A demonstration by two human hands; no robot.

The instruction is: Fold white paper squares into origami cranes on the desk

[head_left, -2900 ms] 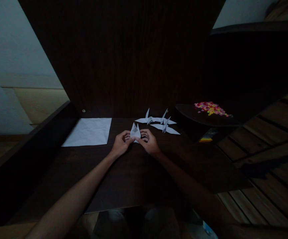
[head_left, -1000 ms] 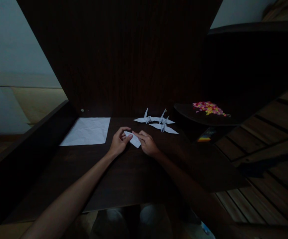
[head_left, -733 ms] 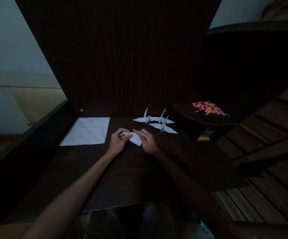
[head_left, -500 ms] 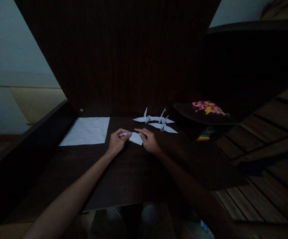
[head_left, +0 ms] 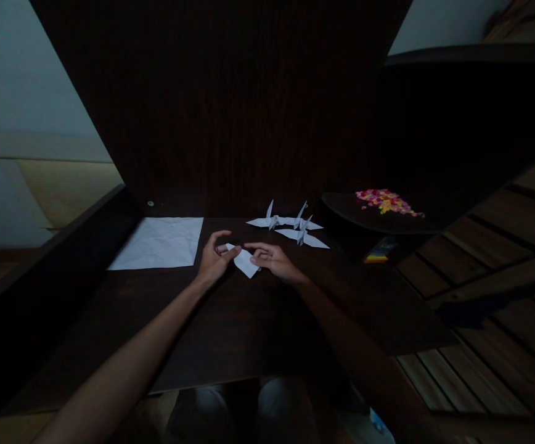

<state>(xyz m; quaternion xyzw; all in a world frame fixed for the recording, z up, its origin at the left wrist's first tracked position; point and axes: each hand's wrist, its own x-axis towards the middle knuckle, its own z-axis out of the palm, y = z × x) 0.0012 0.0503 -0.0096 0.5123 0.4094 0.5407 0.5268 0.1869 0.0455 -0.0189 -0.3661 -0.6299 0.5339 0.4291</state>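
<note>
A small folded piece of white paper (head_left: 246, 263) is held between my two hands above the dark desk. My left hand (head_left: 216, 258) pinches its upper left part between thumb and fingers, with the index finger raised off it. On the other side, my right hand (head_left: 274, 260) grips the right edge, thumb on top and fingers curled behind. Just beyond my hands stand three white origami cranes (head_left: 301, 237), wings spread, close together near the back panel. To the left lies a larger creased sheet of white paper (head_left: 159, 243), flat on the desk.
The dark wooden desk (head_left: 230, 333) has a tall back panel (head_left: 221, 111) and a raised left side board (head_left: 50, 290). On a rounded shelf (head_left: 341, 206) at the right lies a pile of small pink, red and yellow pieces (head_left: 385, 201). A yellow-edged object (head_left: 376, 259) sits beneath it.
The folded paper has turned in my hands, one corner now pointing down toward me. My left index finger has lifted, and my right fingers have curled further around the paper's edge.
</note>
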